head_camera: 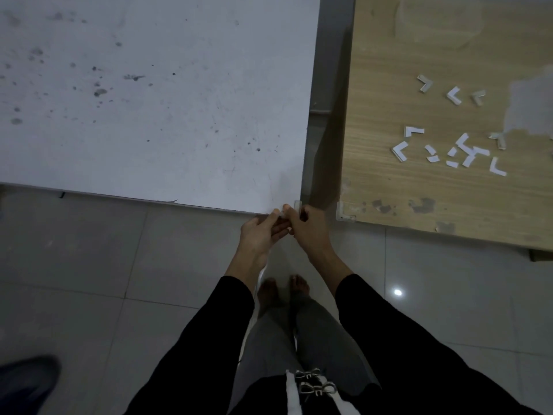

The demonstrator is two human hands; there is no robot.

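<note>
A stained white table fills the upper left. At its near right corner both hands meet. My left hand pinches a small clear corner piece at the table's edge. My right hand curls its fingers round the same corner, where a clear L-shaped guard sits. What lies between the fingers is mostly hidden. Black sleeves cover both forearms.
A wooden table stands to the right, across a narrow gap, with several white L-shaped backing scraps and a clear guard on its near left corner. Below are grey floor tiles, my bare feet and a dark shoe.
</note>
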